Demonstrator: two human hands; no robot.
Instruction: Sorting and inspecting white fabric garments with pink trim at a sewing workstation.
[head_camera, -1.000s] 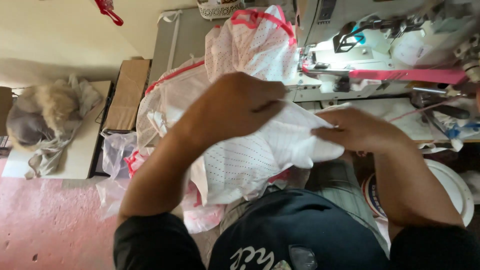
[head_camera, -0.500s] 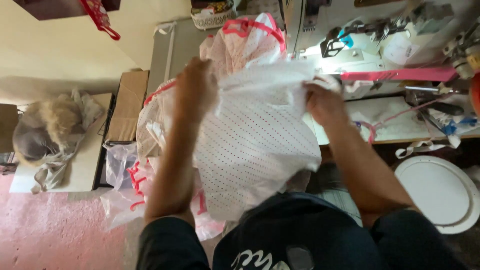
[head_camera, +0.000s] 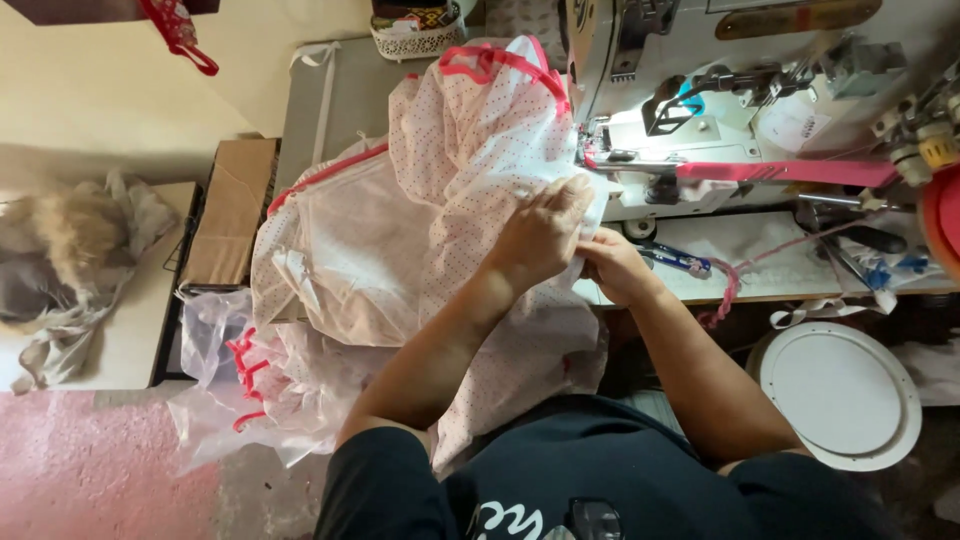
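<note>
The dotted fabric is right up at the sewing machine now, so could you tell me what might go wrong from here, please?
1. Both hands, left and right, pinch the dotted fabric close to the needle area of the sewing machine; a finger could stray under it.
2. The fabric is heaped in loose folds beside the machine; an extra layer might slide in and get stitched.
3. The pink tape and loose cord lie nearby and could snag.

a small sewing workshop: an industrial sewing machine (head_camera: 700, 110) lit over its worktop (head_camera: 760, 250), heaps of dotted fabric (head_camera: 400, 230) with pink trim, snips (head_camera: 680, 262).
</note>
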